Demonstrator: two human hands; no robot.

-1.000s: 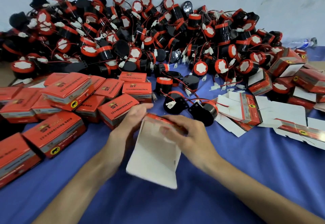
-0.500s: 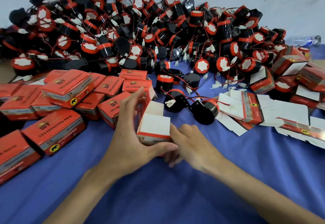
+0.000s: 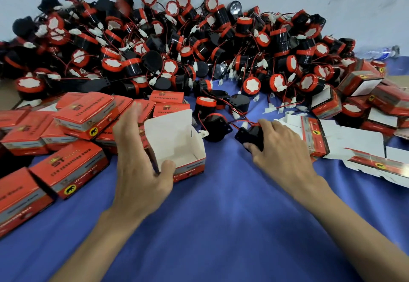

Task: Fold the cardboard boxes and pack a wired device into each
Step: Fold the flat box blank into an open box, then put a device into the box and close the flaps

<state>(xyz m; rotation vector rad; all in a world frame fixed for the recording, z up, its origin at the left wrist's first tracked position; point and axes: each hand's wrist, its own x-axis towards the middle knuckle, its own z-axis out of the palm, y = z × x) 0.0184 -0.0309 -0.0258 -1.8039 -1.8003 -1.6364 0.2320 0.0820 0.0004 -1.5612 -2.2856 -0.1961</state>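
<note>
An open red-and-white cardboard box (image 3: 179, 146) stands upright on the blue cloth, its lid flap raised and its white inside showing with nothing in it. My left hand (image 3: 141, 162) holds it from the left side, thumb on its front corner. My right hand (image 3: 278, 146) is to the right of the box, fingers closed over a black wired device (image 3: 252, 137) lying on the cloth. Another black device (image 3: 215, 127) with a red wire and white plug lies between the box and my right hand.
A big heap of black-and-red wired devices (image 3: 177, 49) fills the back against the wall. Closed red boxes (image 3: 68, 169) are stacked at the left. Flat unfolded box blanks (image 3: 345, 142) lie at the right, with more boxes (image 3: 363, 82) behind them.
The box went from a flat blank in both hands to an upright open box on the cloth. My right hand left it and reached right onto a black device.
</note>
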